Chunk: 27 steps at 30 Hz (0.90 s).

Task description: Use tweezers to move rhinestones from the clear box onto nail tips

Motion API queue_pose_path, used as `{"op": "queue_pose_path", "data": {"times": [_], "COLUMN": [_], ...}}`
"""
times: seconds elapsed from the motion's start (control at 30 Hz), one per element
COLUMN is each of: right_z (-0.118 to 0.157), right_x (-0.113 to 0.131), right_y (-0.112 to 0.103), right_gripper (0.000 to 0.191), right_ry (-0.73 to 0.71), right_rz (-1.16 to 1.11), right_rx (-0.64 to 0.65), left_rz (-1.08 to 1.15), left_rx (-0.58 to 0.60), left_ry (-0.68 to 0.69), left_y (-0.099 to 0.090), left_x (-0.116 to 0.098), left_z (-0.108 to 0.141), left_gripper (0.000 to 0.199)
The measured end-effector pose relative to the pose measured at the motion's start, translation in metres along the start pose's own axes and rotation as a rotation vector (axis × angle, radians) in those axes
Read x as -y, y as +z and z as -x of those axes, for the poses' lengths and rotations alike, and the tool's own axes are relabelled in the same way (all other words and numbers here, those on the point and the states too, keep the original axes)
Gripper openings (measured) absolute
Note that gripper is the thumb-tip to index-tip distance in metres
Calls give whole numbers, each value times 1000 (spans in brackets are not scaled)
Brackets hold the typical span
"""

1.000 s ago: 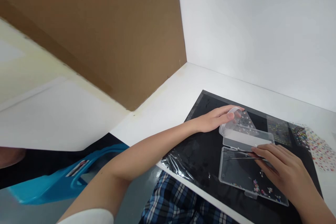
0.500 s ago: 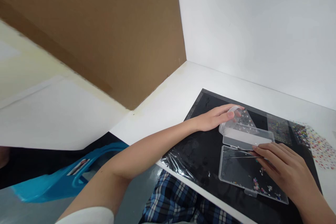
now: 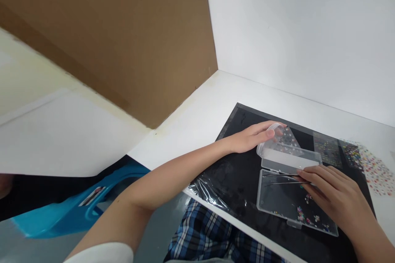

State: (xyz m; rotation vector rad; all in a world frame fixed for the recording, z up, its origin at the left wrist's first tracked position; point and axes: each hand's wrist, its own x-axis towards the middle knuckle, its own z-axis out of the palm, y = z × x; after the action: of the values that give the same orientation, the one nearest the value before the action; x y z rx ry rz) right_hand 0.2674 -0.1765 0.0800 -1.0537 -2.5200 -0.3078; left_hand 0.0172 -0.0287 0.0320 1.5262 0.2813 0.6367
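Observation:
My left hand point(image 3: 251, 137) is curled round a clear plastic tub point(image 3: 263, 144) with a curved rim, tilted over the black mat point(image 3: 234, 185). Small shiny gems point(image 3: 286, 135) show through or just behind it; I cannot tell which. In my right hand point(image 3: 336, 191) is a pair of metal tweezers point(image 3: 285, 179), pinched between thumb and fingers. The tips point left over a flat clear box point(image 3: 271, 201) whose hinged lid point(image 3: 291, 158) lies open at the back. Small coloured gems point(image 3: 300, 213) lie scattered in the box, mostly toward its right side.
Sheets of coloured dots point(image 3: 327, 150) lie at the mat's back right, and a white dotted sheet point(image 3: 378, 172) reaches onto the white table point(image 3: 191, 131). A brown board point(image 3: 138, 41) stands at the left. A blue plastic object point(image 3: 61, 213) is below the table edge.
Hardly anything differs. The view has shifted very slightly; both hands keep their holds, and the tweezers stay over the box.

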Motion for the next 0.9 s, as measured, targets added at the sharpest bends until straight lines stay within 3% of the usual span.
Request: {"op": "queue_pose_path", "data": {"times": [0.9], "right_z": [6], "right_x": [4], "right_y": [-7], "right_gripper": [22], "right_ry": [44], "right_rz": [18], "right_rx": [4], "left_rz": [-51], "left_rx": [8], "left_ry": [38], "left_y": [-1], "left_x": [-3], "left_z": [3], "left_gripper": [79]}}
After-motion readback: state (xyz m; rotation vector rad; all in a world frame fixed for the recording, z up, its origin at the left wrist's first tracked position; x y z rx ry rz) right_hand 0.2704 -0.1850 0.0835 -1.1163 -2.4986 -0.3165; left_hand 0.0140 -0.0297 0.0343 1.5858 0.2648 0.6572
